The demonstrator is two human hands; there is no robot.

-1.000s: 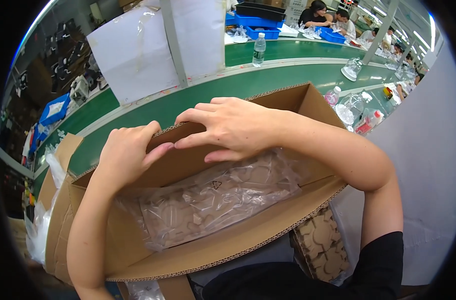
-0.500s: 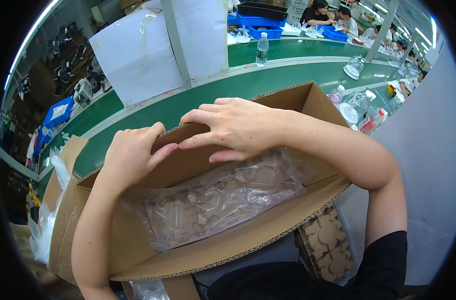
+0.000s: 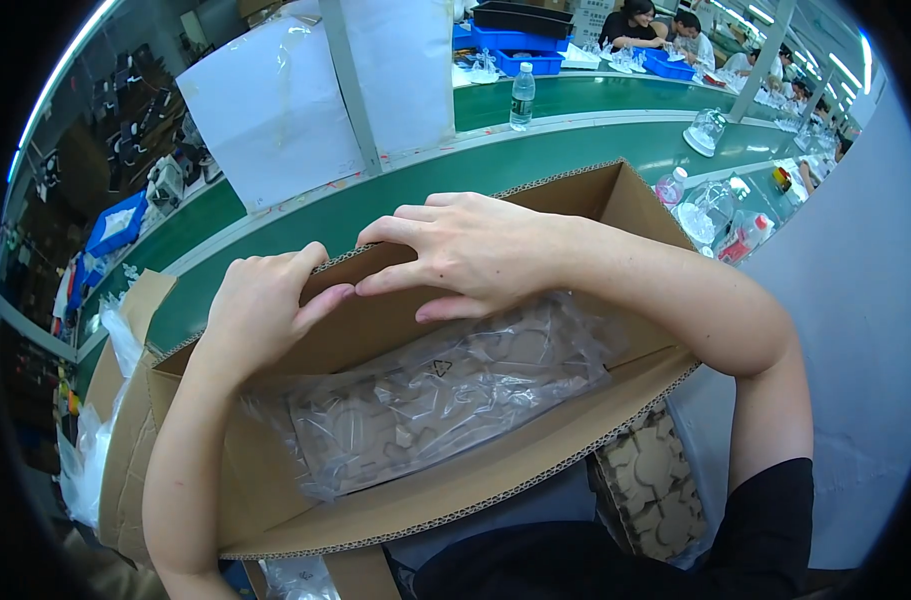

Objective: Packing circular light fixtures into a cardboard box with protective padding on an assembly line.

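Note:
A long open cardboard box stands in front of me with its top edges up. My left hand holds the far wall near its left end, thumb inside and fingers over the rim. On the same wall, further right, my right hand has its fingers hooked over the edge, its thumb inside the box. The two hands nearly touch at thumb and fingertip. On the box floor lies a moulded brown insert in a clear plastic bag, below both hands and apart from them.
Behind the box runs a green conveyor belt carrying a water bottle and a clear dome-shaped part. More bottles stand right of the box. Another moulded insert lies near my right elbow. Plastic film hangs at the left. People sit farther along.

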